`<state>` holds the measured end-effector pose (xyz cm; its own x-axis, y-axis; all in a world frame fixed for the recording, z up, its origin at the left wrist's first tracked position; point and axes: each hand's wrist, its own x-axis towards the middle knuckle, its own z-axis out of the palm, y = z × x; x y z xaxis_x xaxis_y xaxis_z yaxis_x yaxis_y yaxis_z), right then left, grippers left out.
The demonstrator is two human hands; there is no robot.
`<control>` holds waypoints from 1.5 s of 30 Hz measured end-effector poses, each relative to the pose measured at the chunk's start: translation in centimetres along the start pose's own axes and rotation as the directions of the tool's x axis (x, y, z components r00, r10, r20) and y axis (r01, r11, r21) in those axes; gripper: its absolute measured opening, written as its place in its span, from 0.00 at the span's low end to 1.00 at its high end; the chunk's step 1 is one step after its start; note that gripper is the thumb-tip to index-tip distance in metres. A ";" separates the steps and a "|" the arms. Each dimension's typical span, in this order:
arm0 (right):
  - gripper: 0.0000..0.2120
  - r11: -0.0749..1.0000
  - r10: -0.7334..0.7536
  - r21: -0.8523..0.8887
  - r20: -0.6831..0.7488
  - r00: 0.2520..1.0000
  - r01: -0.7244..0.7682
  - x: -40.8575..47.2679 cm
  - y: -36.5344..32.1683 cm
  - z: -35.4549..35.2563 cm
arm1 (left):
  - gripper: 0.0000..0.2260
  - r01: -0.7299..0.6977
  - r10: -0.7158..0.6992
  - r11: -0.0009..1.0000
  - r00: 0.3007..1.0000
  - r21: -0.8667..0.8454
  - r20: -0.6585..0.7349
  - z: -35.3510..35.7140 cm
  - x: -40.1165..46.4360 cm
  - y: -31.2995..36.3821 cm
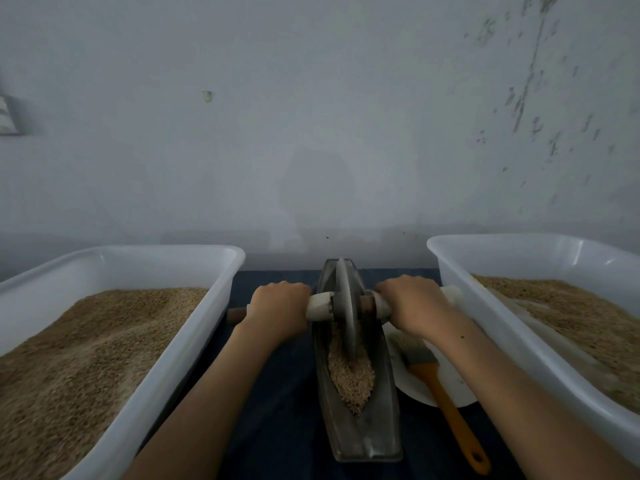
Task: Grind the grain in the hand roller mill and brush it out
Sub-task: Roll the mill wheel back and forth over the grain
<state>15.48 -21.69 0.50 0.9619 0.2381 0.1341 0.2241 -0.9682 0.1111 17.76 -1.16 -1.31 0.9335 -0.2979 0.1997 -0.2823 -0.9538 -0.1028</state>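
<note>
A boat-shaped metal trough [370,434] lies lengthwise in the middle, with a heap of grain [351,375] inside it. A grey grinding wheel [347,306] stands upright in the trough toward its far end, on a cross axle wrapped in white. My left hand [277,310] grips the axle left of the wheel and my right hand [414,306] grips it on the right. A brush [446,407] with an orange handle lies on a white plate [415,386] just right of the trough, partly under my right forearm.
A white tub [194,344] of grain stands on the left and another white tub [485,327] of grain on the right, both close to my forearms. A dark blue cloth [277,410] covers the table. A grey wall rises right behind the trough.
</note>
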 end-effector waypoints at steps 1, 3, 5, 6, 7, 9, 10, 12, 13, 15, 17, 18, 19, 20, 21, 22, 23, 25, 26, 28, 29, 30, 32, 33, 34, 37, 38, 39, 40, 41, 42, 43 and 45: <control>0.09 1.000 -0.008 -0.009 0.053 0.999 0.009 0.0 0.1 -0.2 | 0.14 -0.012 0.012 1.000 0.999 0.007 0.039 -0.1 0.0 -0.1; 0.07 1.000 -0.022 -0.015 0.151 0.988 0.024 0.0 0.1 -0.6 | 0.16 -0.029 0.029 1.000 0.993 -0.003 0.119 -0.4 0.1 -0.2; 0.04 1.000 -0.022 0.012 0.225 0.974 0.020 0.0 0.3 -0.8 | 0.18 -0.028 0.033 0.999 0.983 -0.034 0.182 -0.7 0.1 -0.2; 0.05 0.999 -0.025 0.026 0.244 0.970 0.020 0.0 0.3 -0.9 | 0.18 -0.024 0.033 0.999 0.978 -0.044 0.207 -0.8 0.1 -0.2; 0.06 0.999 -0.029 0.033 0.253 0.967 0.021 0.1 0.3 -0.9 | 0.19 -0.019 0.030 0.999 0.973 -0.048 0.228 -0.8 0.0 -0.2; 0.04 0.999 -0.032 0.028 0.230 0.973 0.026 0.2 0.4 -0.8 | 0.19 -0.006 0.016 0.999 0.971 -0.041 0.239 -0.8 0.0 -0.1; 0.02 1.000 -0.027 0.019 0.203 0.979 0.024 0.2 0.3 -0.6 | 0.18 0.003 0.005 0.999 0.974 -0.037 0.226 -0.8 0.0 -0.1; 0.05 1.000 -0.007 0.011 0.130 0.991 0.006 0.3 0.2 -0.2 | 0.16 0.017 -0.015 1.000 0.987 -0.016 0.162 -0.7 0.0 0.0; 0.07 1.000 0.006 0.019 0.094 0.996 -0.008 0.3 0.1 0.0 | 0.15 0.026 -0.026 1.000 0.994 0.004 0.108 -0.5 0.0 0.2; 0.08 0.999 0.032 0.041 0.018 0.999 -0.032 0.3 0.0 0.4 | 0.10 0.052 -0.051 0.998 0.998 0.024 -0.028 -0.1 -0.1 0.4; 0.09 0.999 0.044 0.011 -0.067 0.997 -0.043 0.3 -0.2 0.8 | 0.07 0.070 -0.066 0.997 0.987 0.018 -0.149 0.4 -0.1 0.6; 0.09 0.999 0.042 -0.006 -0.112 0.993 -0.043 0.3 -0.3 1.1 | 0.06 0.073 -0.068 0.997 0.979 0.014 -0.193 0.7 -0.2 0.6; 0.09 0.999 0.040 -0.010 -0.153 0.987 -0.042 0.2 -0.3 1.3 | 0.06 0.072 -0.067 0.997 0.972 0.011 -0.223 1.0 -0.2 0.6; 0.08 0.999 0.037 -0.006 -0.178 0.983 -0.038 0.2 -0.4 1.3 | 0.06 0.067 -0.063 0.998 0.968 0.008 -0.241 1.2 -0.2 0.5; 0.08 0.999 0.033 -0.003 -0.182 0.983 -0.034 0.1 -0.4 1.2 | 0.07 0.060 -0.056 0.998 0.968 0.006 -0.246 1.3 -0.2 0.4; 0.07 1.000 0.030 -0.001 -0.167 0.986 -0.031 0.0 -0.3 1.1 | 0.07 0.052 -0.049 0.999 0.969 0.005 -0.240 1.2 -0.1 0.3; 0.07 1.000 0.027 0.006 -0.140 0.990 -0.026 0.0 -0.3 0.9 | 0.08 0.046 -0.044 0.999 0.974 0.005 -0.222 1.1 -0.1 0.3; 0.07 1.000 0.017 0.017 -0.070 0.997 -0.016 0.0 -0.2 0.4 | 0.10 0.035 -0.033 0.999 0.989 0.014 -0.142 0.7 0.1 0.1; 0.07 1.000 0.011 0.012 -0.027 1.000 -0.010 0.0 -0.2 0.2 | 0.12 0.026 -0.024 0.999 0.996 0.022 -0.081 0.5 0.1 0.0; 0.09 1.000 0.003 -0.005 0.073 0.997 -0.003 0.1 -0.1 -0.2 | 0.16 0.001 -0.002 1.000 0.999 0.025 0.050 0.1 0.2 -0.3; 0.09 1.000 0.003 -0.009 0.122 0.993 -0.002 0.0 -0.1 -0.4 | 0.17 -0.011 0.009 1.000 0.995 0.018 0.102 -0.1 0.3 -0.3; 0.09 1.000 0.002 -0.004 0.165 0.986 -0.002 0.0 -0.1 -0.6 | 0.18 -0.020 0.019 1.000 0.990 0.005 0.140 -0.2 0.3 -0.4; 0.09 1.000 -0.002 0.021 0.220 0.976 -0.003 0.0 -0.1 -0.9 | 0.19 -0.029 0.033 0.999 0.983 -0.025 0.179 -0.4 0.3 -0.5; 0.09 1.000 -0.001 0.022 0.226 0.974 -0.004 0.0 -0.1 -0.9 | 0.19 -0.030 0.035 0.999 0.983 -0.031 0.178 -0.4 0.3 -0.5; 0.08 1.000 0.002 0.015 0.218 0.976 -0.005 0.0 -0.1 -0.9 | 0.19 -0.028 0.033 0.999 0.986 -0.030 0.166 -0.3 0.3 -0.4; 0.05 1.000 0.013 0.001 0.123 0.992 -0.014 0.0 -0.2 -0.4 | 0.16 -0.013 0.014 1.000 0.996 -0.005 0.093 -0.2 0.2 -0.2; 0.04 1.000 0.017 0.015 0.079 0.997 -0.018 0.0 -0.2 -0.2 | 0.15 -0.006 0.005 1.000 0.998 0.004 0.064 -0.1 0.2 -0.1; 0.04 0.999 0.019 0.037 0.032 0.999 -0.020 0.1 -0.2 0.1 | 0.14 0.004 -0.005 1.000 0.999 0.009 0.037 0.0 0.2 -0.1; 0.03 0.998 0.018 0.058 -0.019 1.000 -0.017 0.1 -0.2 0.3 | 0.13 0.015 -0.015 1.000 1.000 0.013 0.010 0.1 0.1 0.0; 0.03 0.998 0.015 0.068 -0.075 0.997 -0.009 0.1 -0.1 0.6 | 0.12 0.026 -0.025 1.000 0.999 0.018 -0.021 0.3 0.1 0.0; 0.03 0.998 0.008 0.063 -0.133 0.991 0.000 0.1 -0.1 0.9 | 0.11 0.036 -0.035 0.999 0.998 0.020 -0.059 0.4 0.1 0.1; 0.03 0.999 0.002 0.048 -0.184 0.983 0.007 0.1 -0.1 1.2 | 0.10 0.047 -0.044 0.999 0.994 0.018 -0.101 0.6 0.1 0.1; 0.03 1.000 -0.006 0.026 -0.247 0.969 0.012 0.2 -0.1 1.6 | 0.08 0.058 -0.056 0.998 0.984 0.011 -0.172 0.9 0.0 0.2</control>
<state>15.88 -21.67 -1.08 0.8923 0.2550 0.3727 0.2398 -0.9669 0.0875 17.90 -1.35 -2.21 0.8959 -0.2467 0.3694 -0.2248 -0.9691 -0.1017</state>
